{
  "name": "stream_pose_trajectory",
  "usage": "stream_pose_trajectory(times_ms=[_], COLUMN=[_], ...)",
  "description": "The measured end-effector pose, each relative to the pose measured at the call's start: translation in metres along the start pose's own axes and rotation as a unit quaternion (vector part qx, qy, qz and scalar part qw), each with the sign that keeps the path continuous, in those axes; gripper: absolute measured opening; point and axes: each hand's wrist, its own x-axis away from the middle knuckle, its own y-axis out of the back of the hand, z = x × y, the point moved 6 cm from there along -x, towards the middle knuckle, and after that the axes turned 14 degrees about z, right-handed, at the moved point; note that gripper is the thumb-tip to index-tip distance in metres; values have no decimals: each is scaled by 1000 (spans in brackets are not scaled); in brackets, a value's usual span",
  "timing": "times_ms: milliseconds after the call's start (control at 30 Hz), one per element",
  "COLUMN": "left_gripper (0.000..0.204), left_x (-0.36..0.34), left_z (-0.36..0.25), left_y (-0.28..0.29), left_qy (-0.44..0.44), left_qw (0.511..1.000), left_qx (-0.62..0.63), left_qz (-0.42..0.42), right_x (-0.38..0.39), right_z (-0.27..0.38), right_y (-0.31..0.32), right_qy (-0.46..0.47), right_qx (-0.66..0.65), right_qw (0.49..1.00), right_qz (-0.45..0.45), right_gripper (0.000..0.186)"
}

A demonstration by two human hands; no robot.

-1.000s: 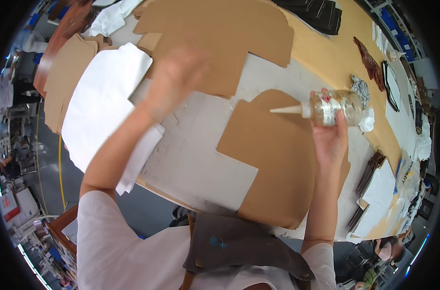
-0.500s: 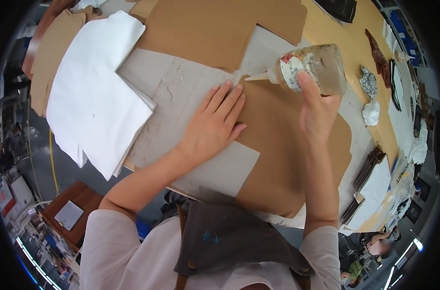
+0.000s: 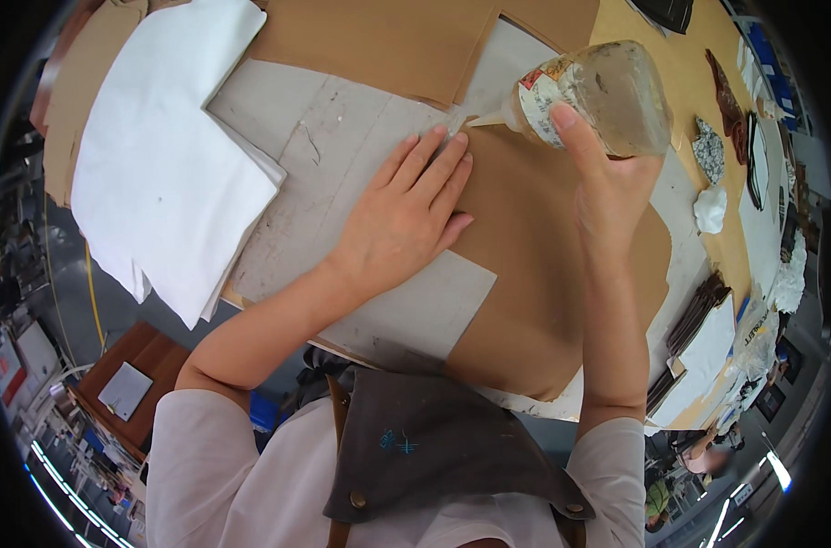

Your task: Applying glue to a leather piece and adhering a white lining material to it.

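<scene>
My right hand grips a clear plastic glue bottle lying on its side, its pale nozzle pointing left at the top edge of a brown cut sheet. My left hand lies flat, fingers spread, pressing on the left edge of that brown sheet where it meets the grey work board. The nozzle tip is just above my left fingertips.
A stack of white sheets lies to the left on the board. Larger brown sheets cover the far side. At the right are crumpled white wads, dark pieces and a pile of flat samples on the yellow table.
My left hand came down from the far brown sheets and settled flat on the near brown sheet. The bottle swung closer, its nozzle now at the sheet's top edge.
</scene>
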Motion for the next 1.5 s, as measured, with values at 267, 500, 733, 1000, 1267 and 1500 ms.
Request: stream_pose_trajectory(times_ms=[267,500,733,1000,1267,1500], left_gripper=[54,53,54,55,54,55], left_x=[0,0,-1,-1,-1,-2], left_z=[1,1,1,1,1,1], left_y=[0,1,1,1,2,3], left_qy=[2,2,1,6,6,8], left_qw=[1000,1000,1000,1000,1000,1000], left_qx=[7,7,1,-4,0,-4], left_qz=[-2,-2,3,17,21,29], right_x=[-1,2,8,9,4,-2], right_z=[12,18,16,5,-1,-10], right_y=[-4,1,14,31,45,57], right_qy=[2,30,15,39,63,64], right_qx=[28,48,40,89,74,90], right_qw=[999,998,999,995,995,994], right_qz=[32,24,31,15,-15,-20], right_gripper=[67,66,62,61,66,64])
